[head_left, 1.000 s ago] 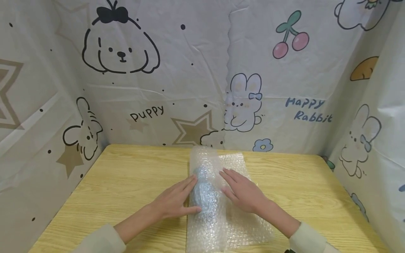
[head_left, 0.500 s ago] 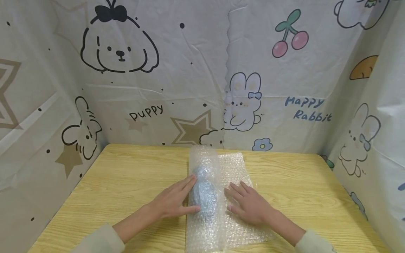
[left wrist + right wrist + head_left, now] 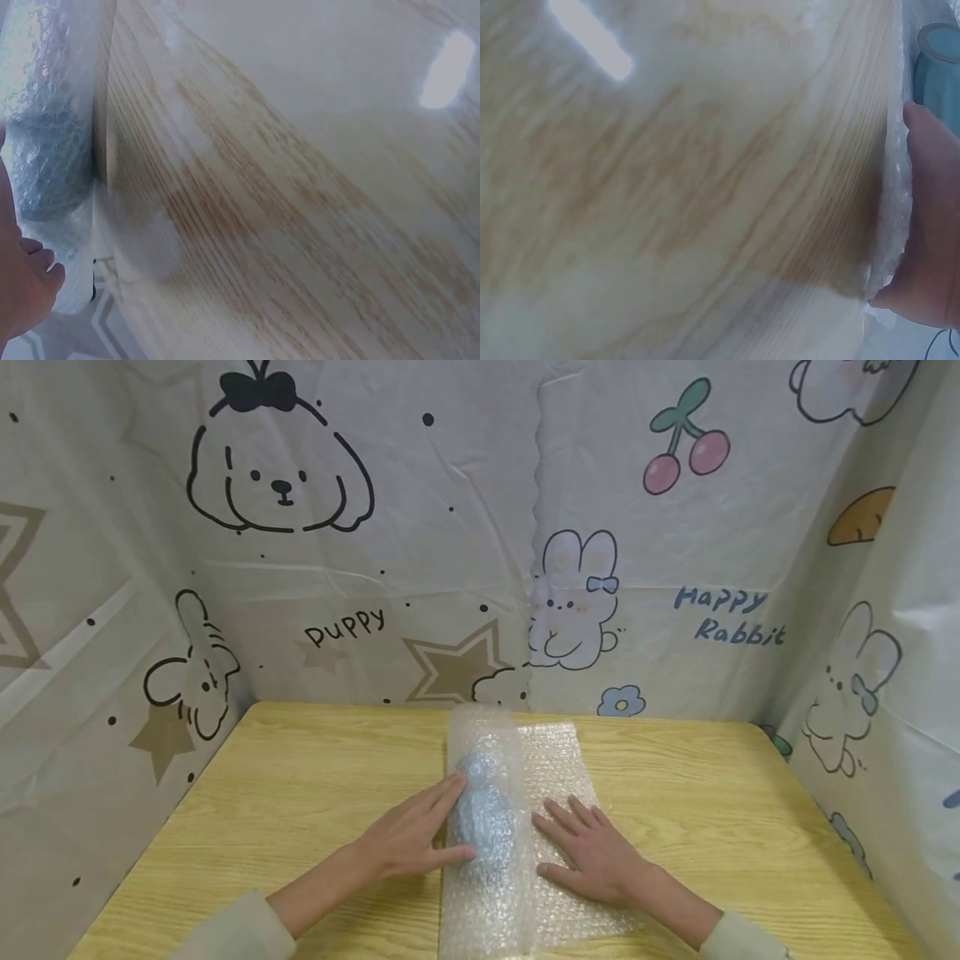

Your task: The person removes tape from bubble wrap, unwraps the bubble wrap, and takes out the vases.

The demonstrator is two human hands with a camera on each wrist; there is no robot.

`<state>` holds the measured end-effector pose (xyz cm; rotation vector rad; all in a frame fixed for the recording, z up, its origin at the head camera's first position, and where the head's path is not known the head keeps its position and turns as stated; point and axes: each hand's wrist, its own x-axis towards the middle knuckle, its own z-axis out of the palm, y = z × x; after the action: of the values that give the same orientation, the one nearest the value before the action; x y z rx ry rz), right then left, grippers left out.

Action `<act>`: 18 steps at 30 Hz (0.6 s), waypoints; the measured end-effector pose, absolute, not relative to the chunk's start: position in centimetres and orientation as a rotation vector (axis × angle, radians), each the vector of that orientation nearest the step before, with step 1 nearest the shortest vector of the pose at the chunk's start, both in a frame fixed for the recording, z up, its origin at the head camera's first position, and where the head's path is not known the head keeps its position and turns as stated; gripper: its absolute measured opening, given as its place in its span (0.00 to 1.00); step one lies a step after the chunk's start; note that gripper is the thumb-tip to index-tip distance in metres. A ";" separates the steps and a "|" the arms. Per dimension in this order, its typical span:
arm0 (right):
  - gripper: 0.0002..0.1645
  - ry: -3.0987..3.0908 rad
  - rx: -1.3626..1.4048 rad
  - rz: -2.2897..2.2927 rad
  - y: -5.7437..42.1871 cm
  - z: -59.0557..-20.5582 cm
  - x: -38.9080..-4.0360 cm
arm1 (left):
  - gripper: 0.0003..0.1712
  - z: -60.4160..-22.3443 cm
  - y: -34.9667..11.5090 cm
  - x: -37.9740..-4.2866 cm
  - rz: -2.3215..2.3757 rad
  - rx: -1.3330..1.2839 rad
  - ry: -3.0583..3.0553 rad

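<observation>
A light blue vase (image 3: 486, 822) lies under a fold of clear bubble wrap (image 3: 558, 760) in the middle of the table. Through the wrap a narrower neck shows at the far end, and the right wrist view catches its round open mouth. My left hand (image 3: 408, 835) rests along the vase's left side, fingers straight and thumb spread over the wrap. To the right, my right hand (image 3: 596, 857) lies with fingers spread on the flat part of the sheet. The left wrist view shows part of the left hand (image 3: 30, 289) beside the wrapped vase.
The bundle sits on a light wood-grain table (image 3: 337, 752). A cloth (image 3: 450, 552) printed with cartoon animals hangs behind it and at both sides. Past the table edge, patterned floor (image 3: 105, 322) appears in the left wrist view.
My right hand has moved from the fold's right edge down and right onto the flat sheet, its fingers now spread. My left hand has stayed against the wrapped vase.
</observation>
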<state>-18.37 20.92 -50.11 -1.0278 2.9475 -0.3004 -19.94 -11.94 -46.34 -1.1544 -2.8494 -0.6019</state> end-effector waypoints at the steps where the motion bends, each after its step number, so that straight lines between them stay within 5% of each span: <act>1: 0.42 2.949 -1.028 -0.298 20.9 -50.1 -18.3 | 0.55 -46.4 -11.9 -19.9 -0.616 -1.147 -2.846; 9: 0.43 2.938 -1.000 -0.261 20.7 -49.9 -18.2 | 0.51 -45.7 -10.9 -19.4 -0.733 -1.033 -2.839; 18: 0.42 2.933 -1.015 -0.265 20.6 -49.7 -18.1 | 0.57 -44.6 -7.1 -19.1 -0.636 -0.844 -2.845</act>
<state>-18.12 20.63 -49.68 -1.0151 2.9327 -0.2649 -19.14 -7.09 -44.61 -0.8443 -2.8454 -0.6356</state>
